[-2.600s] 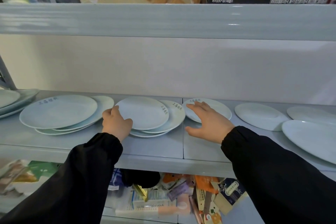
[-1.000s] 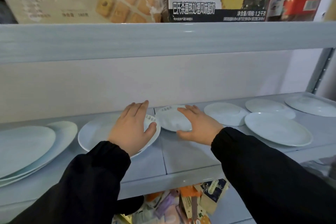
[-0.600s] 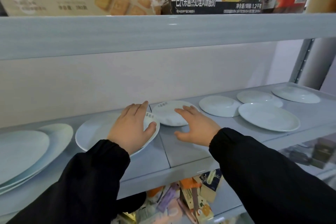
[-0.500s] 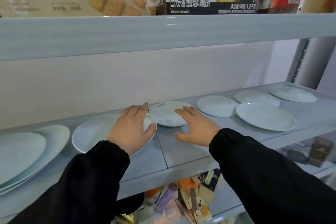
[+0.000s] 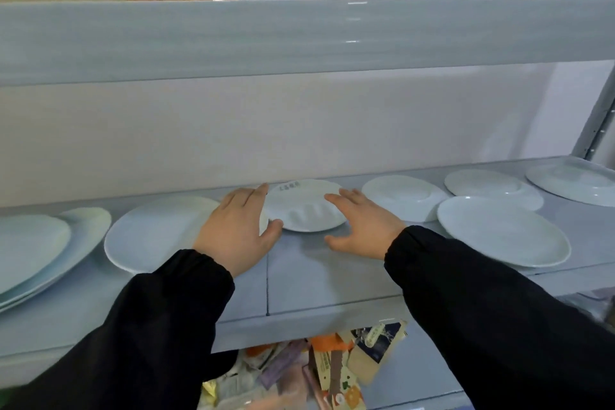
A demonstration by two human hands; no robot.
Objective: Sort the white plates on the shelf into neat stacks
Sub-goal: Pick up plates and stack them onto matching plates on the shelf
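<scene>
Left hand [image 5: 238, 231] lies flat, fingers spread, on the right rim of a big white plate [image 5: 156, 233]; not gripping anything. Thumb tip sits at the near-left edge of the small plate [image 5: 304, 205]; cannot tell if it touches. Right hand [image 5: 361, 226] is spread too, fingers over the small plate's right rim, thumb low by the shelf [image 5: 332, 276], palm apart from it. Small plate sits between the 2 hands, back toward the rear wall, grey print on its far rim.

Left of the left hand: a loose stack of plates [image 5: 43, 253], edges offset, nearly touching the big plate. Right of the right hand: 1 plate [image 5: 404, 196] just beside the fingers, then a large one [image 5: 502, 231] at the shelf's front edge that overlaps it and another plate [image 5: 489, 185] behind. 1 more [image 5: 572, 183] at the far right by the upright.

Open shelf: bare strip between the wrists out to the front lip. Upper shelf lip hangs well above the hands. Black sleeves [image 5: 499, 309] cross the front edge.
</scene>
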